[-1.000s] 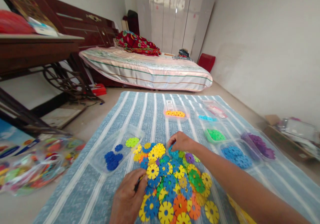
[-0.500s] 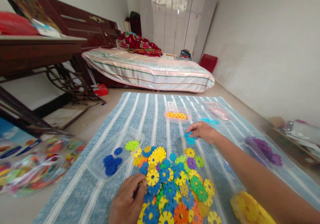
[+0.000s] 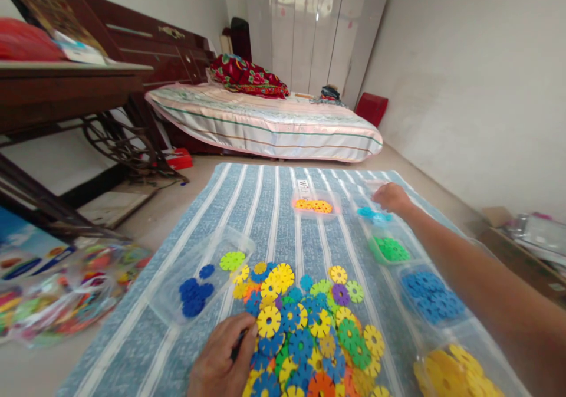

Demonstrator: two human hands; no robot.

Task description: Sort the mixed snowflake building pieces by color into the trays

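My left hand (image 3: pixel 223 356) rests at the left edge of a heap of mixed flower-shaped plastic discs (image 3: pixel 300 344). Its fingers are curled together around something dark that I cannot make out, close beside a yellow disc (image 3: pixel 269 321). My right hand (image 3: pixel 391 197) is stretched out to the far right, its fingers curled and slightly blurred. Just below it, light blue discs (image 3: pixel 374 215) lie in a clear container; whether any disc is still between the fingers is hidden.
A clear box (image 3: pixel 163 294) at left holds dark blue and lime discs. Orange discs (image 3: pixel 313 206) fill a far box. Green discs (image 3: pixel 391 249), blue discs (image 3: pixel 431 294) and yellow discs (image 3: pixel 455 373) sit in boxes along the right. Bagged pieces (image 3: pixel 79 291) lie left; a bed (image 3: pixel 265 125) stands behind.
My right hand has moved away and to the right, from above the heap to the light blue discs' container. The light blue discs it held no longer show. My left hand has barely moved.
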